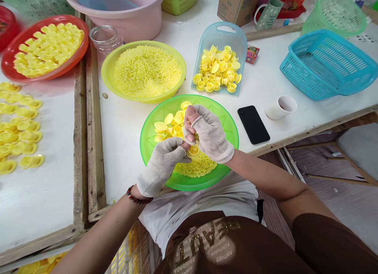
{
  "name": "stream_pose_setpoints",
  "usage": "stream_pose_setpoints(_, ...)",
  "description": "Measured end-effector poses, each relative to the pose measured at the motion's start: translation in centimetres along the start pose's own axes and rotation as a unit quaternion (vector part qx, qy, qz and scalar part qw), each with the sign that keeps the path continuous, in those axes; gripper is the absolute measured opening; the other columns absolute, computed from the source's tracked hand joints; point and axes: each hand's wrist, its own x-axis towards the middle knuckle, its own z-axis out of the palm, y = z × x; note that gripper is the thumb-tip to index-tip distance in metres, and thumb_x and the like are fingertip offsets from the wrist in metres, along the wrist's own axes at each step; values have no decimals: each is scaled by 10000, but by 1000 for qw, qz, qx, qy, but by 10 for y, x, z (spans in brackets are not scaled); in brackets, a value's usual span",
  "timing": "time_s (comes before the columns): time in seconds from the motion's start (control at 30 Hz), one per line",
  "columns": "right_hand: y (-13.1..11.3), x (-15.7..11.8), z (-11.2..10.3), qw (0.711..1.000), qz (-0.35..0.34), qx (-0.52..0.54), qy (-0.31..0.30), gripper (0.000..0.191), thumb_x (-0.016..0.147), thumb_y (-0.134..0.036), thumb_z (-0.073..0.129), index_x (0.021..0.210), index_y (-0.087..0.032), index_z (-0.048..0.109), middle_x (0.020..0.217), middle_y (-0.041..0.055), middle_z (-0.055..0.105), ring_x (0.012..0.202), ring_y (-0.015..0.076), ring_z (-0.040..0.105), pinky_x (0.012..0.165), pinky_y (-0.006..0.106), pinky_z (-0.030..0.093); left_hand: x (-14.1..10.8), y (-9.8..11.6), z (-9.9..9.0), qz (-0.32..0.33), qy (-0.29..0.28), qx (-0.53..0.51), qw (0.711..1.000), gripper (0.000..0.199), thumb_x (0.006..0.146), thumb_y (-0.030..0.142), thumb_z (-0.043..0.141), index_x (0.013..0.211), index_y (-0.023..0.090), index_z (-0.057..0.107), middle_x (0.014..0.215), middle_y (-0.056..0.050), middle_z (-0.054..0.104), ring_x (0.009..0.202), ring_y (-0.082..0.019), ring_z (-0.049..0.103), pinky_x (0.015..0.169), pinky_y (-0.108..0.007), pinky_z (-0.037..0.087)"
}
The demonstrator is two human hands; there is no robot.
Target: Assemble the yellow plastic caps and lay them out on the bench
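Note:
Both hands wear whitish fingerless gloves and meet above a green plate [232,163]. My left hand [165,160] pinches at the rim of a small yellow plastic cup [193,151], just below my right hand. Curled inward with thumb and fingertips together, my right hand [208,132] hides whatever is inside it. On the plate, several yellow cup pieces with flat round lids [161,126] lie at the back left. A heap of tiny yellow pieces [197,167] covers the near side of the plate, partly under the hands.
Behind the plate are a yellow bowl [108,75] of tiny pieces and a blue scoop tray [203,41] with yellow cups. A black phone [254,124], paper cup [280,108] and blue basket [327,75] are right. A red tray [84,41] stands left, beyond wooden edging [93,148].

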Motion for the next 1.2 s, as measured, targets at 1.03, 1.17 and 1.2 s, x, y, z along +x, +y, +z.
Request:
stream_pose_setpoints(1.03,-24,-24,-36,975,57,-203,-75,343,952,-537,626,952,-195,647,613,-60,467,469,62,324,442,221,296,1,-3,2,41,51,-38,997,299,807,414,815,816,136,707,769,-12,655,712,-119,655,729,-248,635)
stream_pose_setpoints(1.17,-26,-29,-37,977,114,-171,-48,307,943,-505,654,944,-198,643,589,-72,422,447,60,315,411,206,251,-13,13,-6,65,83,-45,993,268,817,392,802,846,142,712,814,-16,685,714,-122,674,723,-245,630)
stream_pose_setpoints(1.2,-24,-32,-38,975,123,-180,-41,297,944,-495,658,946,-198,645,585,-73,413,449,61,314,411,207,242,-19,17,-13,78,103,-37,991,271,821,395,798,866,142,715,830,-20,697,717,-129,683,724,-253,631)
